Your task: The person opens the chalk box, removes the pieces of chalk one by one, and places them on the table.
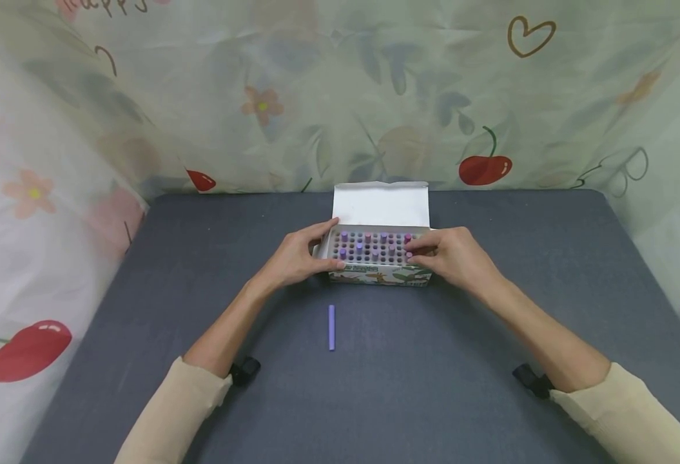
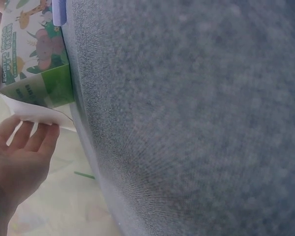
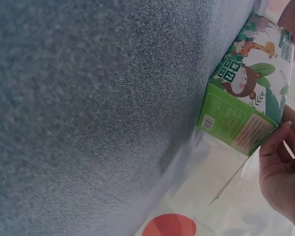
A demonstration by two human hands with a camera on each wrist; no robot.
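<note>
A printed cardboard box stands on the dark table with its white lid raised at the back. Inside is a tray with rows of holes. Purple and pink sticks, such as a violet stick, stand in several of them. My left hand grips the box's left end, thumb at the front and fingers at the back by a side flap. Over the right end, my right hand pinches a mauve stick between thumb and finger. A purple stick lies on the table in front of the box.
The dark grey table reaches back to a printed curtain, which also hangs along both sides. A black wrist device sits at the left cuff, with another black wrist device at the right.
</note>
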